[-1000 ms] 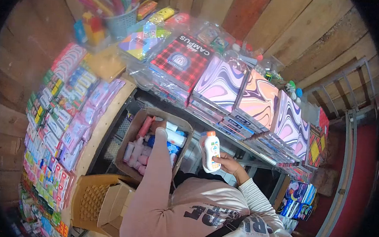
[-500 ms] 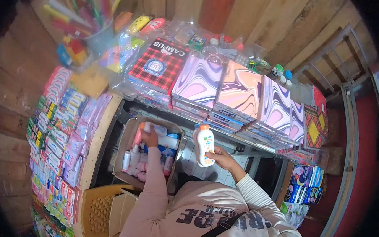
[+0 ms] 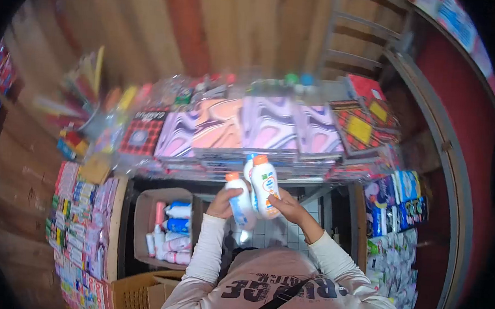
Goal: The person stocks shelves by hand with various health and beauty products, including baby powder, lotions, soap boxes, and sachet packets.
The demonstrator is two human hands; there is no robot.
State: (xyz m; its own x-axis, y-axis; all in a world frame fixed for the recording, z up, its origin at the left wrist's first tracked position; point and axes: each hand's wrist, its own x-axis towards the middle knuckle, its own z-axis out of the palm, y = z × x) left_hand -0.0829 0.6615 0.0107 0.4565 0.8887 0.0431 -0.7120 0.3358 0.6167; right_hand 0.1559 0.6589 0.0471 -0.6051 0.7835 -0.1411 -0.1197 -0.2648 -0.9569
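Note:
Close in front of my chest, my left hand (image 3: 222,203) is closed around a white bottle with an orange cap (image 3: 239,202), which is shaped like a powder bottle. Beside it, my right hand (image 3: 289,207) grips a similar white bottle with an orange cap and a heart-shaped label mark (image 3: 266,187). A third bottle, with a blue cap (image 3: 250,161), shows behind that one and seems held in the same hand, mostly hidden. To the left stands an open cardboard box (image 3: 143,216) holding several pink, white and blue bottles (image 3: 176,226).
Stacks of patterned notebooks (image 3: 269,124) line the counter ahead. Packaged toiletries (image 3: 79,223) cover the left side, and more packets (image 3: 391,259) stand on the right. An opened carton (image 3: 165,299) and a woven tan surface (image 3: 131,292) lie low at the left.
My left hand has come out of the cardboard box with an orange-capped bottle, moving right beside the bottles in my right hand. The camera view has turned to the right.

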